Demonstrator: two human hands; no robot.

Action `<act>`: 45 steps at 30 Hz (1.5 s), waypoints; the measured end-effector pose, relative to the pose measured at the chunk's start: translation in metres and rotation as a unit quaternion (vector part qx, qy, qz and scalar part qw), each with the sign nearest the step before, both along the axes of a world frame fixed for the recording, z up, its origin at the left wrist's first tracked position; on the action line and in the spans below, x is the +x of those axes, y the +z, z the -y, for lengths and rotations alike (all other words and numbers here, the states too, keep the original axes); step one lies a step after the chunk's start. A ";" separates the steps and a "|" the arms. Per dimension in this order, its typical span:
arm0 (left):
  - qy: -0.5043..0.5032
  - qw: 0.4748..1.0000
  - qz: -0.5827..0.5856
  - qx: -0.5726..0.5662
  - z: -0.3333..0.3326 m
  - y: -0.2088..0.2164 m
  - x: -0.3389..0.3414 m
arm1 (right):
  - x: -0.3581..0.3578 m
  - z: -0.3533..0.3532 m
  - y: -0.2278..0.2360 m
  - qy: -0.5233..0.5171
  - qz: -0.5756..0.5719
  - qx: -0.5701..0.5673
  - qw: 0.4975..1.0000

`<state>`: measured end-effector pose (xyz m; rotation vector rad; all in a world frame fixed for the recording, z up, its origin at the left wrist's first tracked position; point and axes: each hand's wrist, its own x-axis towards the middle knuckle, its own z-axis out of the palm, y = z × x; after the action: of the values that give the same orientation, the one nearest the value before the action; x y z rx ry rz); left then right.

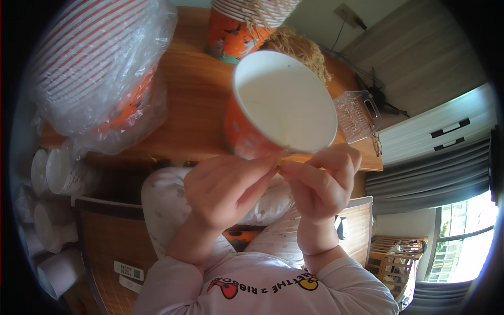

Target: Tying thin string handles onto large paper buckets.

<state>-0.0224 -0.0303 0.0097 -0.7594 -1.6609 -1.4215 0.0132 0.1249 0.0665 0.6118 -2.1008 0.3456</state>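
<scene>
A large orange paper bucket (239, 126) with a white inside leans on the table in front of me, its wide mouth tilted toward me. Just below its near rim, my left hand (223, 189) and my right hand (323, 184) meet with thumbs and fingers pinched together. A tiny yellowish bit shows between the fingertips, but it is too small to name. Behind the bucket lies a bundle of tan raffia-like strands (302, 50). Some strands hang over a stack of matching orange buckets (228, 34).
A plastic-wrapped stack of buckets (100, 73) fills the table's left. A clear plastic basket (357, 115) and eyeglasses (377, 143) lie at the right edge of the wooden table (189, 89). White tubs (58, 226) are piled at lower left, near a remote-like white object (128, 270).
</scene>
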 end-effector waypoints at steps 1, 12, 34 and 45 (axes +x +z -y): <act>0.005 1.000 0.002 -0.001 0.000 0.001 -0.001 | -0.001 0.000 0.001 0.002 -0.002 -0.001 1.000; -0.062 0.997 0.041 0.024 0.004 0.003 -0.002 | -0.006 0.006 0.005 0.035 0.017 -0.017 0.999; -0.044 0.996 0.076 0.022 0.006 0.011 0.008 | 0.002 0.006 0.004 0.037 0.076 -0.053 0.995; 0.025 0.997 0.066 0.010 0.001 0.015 0.010 | -0.006 0.002 -0.004 0.070 0.049 -0.103 0.991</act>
<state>-0.0120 -0.0315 0.0252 -0.6191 -1.7507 -1.4776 0.0076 0.1231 0.0621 0.6319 -2.0859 0.6745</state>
